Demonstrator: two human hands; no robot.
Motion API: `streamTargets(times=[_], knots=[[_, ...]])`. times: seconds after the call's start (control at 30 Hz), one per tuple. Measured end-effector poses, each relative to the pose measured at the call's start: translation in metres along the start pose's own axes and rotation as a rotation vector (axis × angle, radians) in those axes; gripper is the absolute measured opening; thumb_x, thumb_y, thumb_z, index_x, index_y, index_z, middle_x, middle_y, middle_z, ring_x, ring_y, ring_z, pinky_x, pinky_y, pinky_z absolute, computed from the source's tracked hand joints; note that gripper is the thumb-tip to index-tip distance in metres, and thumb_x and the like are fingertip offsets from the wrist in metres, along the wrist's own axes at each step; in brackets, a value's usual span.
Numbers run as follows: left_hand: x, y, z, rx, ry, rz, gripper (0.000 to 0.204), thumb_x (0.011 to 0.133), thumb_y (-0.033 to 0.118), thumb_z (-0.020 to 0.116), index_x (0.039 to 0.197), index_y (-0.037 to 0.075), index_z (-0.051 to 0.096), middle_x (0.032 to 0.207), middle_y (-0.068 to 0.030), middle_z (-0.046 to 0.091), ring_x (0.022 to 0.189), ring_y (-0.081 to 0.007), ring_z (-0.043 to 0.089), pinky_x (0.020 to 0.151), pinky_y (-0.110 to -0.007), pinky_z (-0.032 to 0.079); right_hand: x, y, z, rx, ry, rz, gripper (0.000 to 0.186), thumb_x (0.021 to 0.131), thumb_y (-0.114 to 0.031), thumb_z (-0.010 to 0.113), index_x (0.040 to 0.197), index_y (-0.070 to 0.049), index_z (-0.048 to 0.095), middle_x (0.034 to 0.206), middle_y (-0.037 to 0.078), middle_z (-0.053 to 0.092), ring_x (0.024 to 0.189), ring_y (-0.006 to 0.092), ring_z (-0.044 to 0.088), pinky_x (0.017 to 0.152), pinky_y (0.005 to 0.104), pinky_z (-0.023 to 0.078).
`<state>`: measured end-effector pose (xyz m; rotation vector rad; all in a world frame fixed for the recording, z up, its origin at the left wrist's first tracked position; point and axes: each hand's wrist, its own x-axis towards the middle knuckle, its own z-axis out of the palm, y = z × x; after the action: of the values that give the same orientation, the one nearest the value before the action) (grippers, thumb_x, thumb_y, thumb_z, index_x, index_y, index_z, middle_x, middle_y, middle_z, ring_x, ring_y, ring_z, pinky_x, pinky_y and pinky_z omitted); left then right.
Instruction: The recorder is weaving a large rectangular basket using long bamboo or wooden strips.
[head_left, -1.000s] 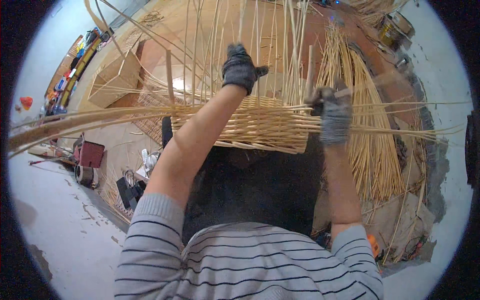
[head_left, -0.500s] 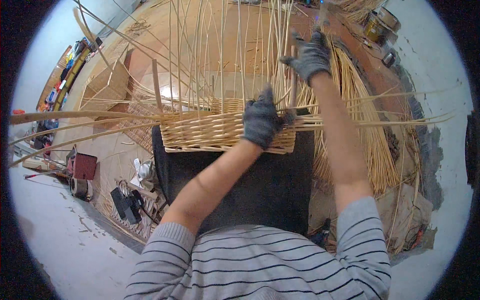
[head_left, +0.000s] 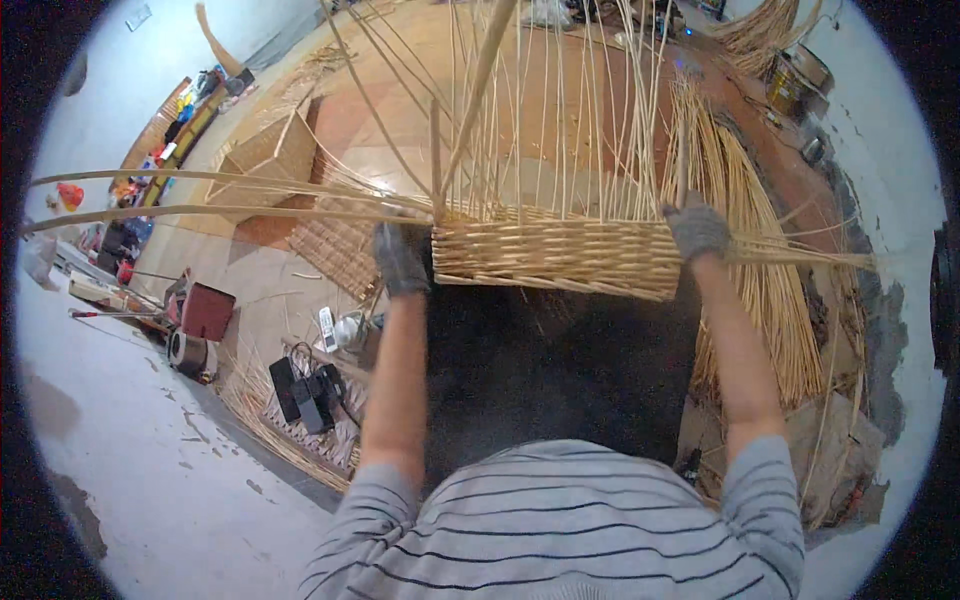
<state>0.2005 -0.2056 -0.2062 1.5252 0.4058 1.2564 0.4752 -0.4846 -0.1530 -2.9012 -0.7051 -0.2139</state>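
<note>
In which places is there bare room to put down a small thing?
Mostly bare: the black cloth between the woven basket and striped shirt; the floor between the dark red box and flat woven panel. Crowded: the right, with its rod bundle, and the lower left, around the black device.

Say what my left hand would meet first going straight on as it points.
Your left hand would probably meet the lower long rod jutting left from the basket; they may already touch, depth is unclear.

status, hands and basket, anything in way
Left hand at left end of basket; right hand at right end. Tall stakes stand above it. Long rods jut past both ends.
</note>
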Motion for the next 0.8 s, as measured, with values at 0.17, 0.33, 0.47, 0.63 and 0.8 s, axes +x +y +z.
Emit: streamTargets(times=[0.17, 0.33, 0.47, 0.63, 0.8], knots=[[0.052, -0.043, -0.016, -0.759, -0.368, -0.505, 0.024, 0.088, 0.032, 0.045, 0.089, 0.008, 0.050, 0.074, -0.0067, 0.057, 0.061, -0.0180, 0.054, 0.054, -0.029, 0.047, 0.032, -0.027, 0.001, -0.075, 0.143, -0.040, 0.045, 0.080, -0.046, 0.045, 0.100, -0.007, 0.055, 0.089, 0.017, 0.061, 0.085, 0.0343, 0.058, 0.074, 0.0454, 0.045], [0.084, 0.006, 0.038, -0.633, -0.314, -0.718, 0.029, 0.089, 0.030, 0.045, 0.106, 0.007, 0.050, 0.081, -0.0066, 0.059, 0.065, -0.0157, 0.056, 0.055, -0.026, 0.048, 0.088, -0.027, -0.062, -0.218, 0.193, 0.018, 0.044, 0.080, -0.047, 0.044, 0.096, -0.007, 0.057, 0.093, 0.017, 0.060, 0.089, 0.0334, 0.057, 0.075, 0.0451, 0.045], [0.088, 0.003, 0.069, -0.582, -0.324, -0.533, 0.023, 0.081, 0.030, 0.056, 0.076, 0.008, 0.053, 0.058, -0.0052, 0.057, 0.048, -0.0187, 0.055, 0.042, -0.030, 0.045, 0.136, -0.015, -0.097, -0.248, 0.149, 0.013, 0.046, 0.080, -0.049, 0.043, 0.095, -0.008, 0.058, 0.094, 0.018, 0.060, 0.084, 0.0346, 0.058, 0.074, 0.0458, 0.045], [0.045, -0.023, 0.052, -1.005, -0.104, -0.608, 0.018, 0.083, 0.028, 0.054, 0.086, 0.010, 0.054, 0.058, -0.0019, 0.052, 0.050, -0.0150, 0.053, 0.043, -0.028, 0.044, 0.087, 0.015, -0.070, -0.132, 0.398, -0.305, 0.062, 0.084, -0.057, 0.031, 0.085, -0.004, 0.063, 0.071, 0.019, 0.061, 0.067, 0.0313, 0.060, 0.060, 0.0408, 0.047], [0.047, 0.001, 0.053, -1.019, 0.143, -0.602, 0.017, 0.083, 0.026, 0.054, 0.090, 0.010, 0.056, 0.060, -0.0003, 0.050, 0.050, -0.0139, 0.049, 0.044, -0.024, 0.041, 0.080, 0.005, -0.052, -0.092, 0.346, -0.130, 0.058, 0.084, -0.056, 0.032, 0.088, -0.006, 0.062, 0.073, 0.019, 0.061, 0.068, 0.0311, 0.060, 0.060, 0.0414, 0.047]])
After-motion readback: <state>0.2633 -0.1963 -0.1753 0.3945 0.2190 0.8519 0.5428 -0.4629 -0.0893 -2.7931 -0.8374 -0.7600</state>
